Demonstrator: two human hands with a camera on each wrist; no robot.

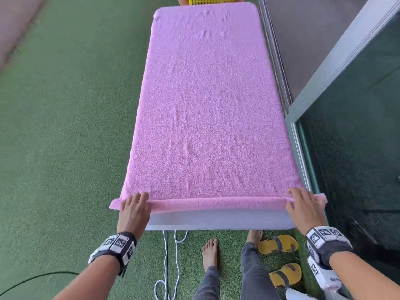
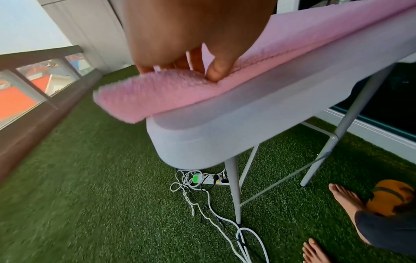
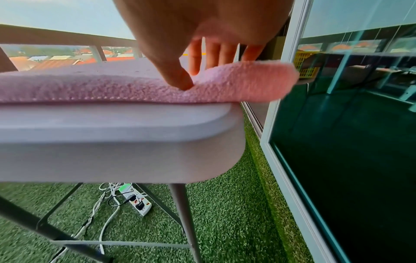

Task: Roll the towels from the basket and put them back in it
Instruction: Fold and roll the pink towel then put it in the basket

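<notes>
Both hands (image 1: 134,210) (image 1: 304,205) pinch towel (image 1: 207,109) near-edge fold

A grey tabletop (image 1: 216,220) on metal legs stands on green artificial grass (image 1: 65,126); a pink towel (image 1: 207,105) lies spread across nearly all of it.

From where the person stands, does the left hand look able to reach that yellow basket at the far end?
Probably not: the left hand pinches the towel at the near edge, the basket lies beyond the table's whole length.
</notes>
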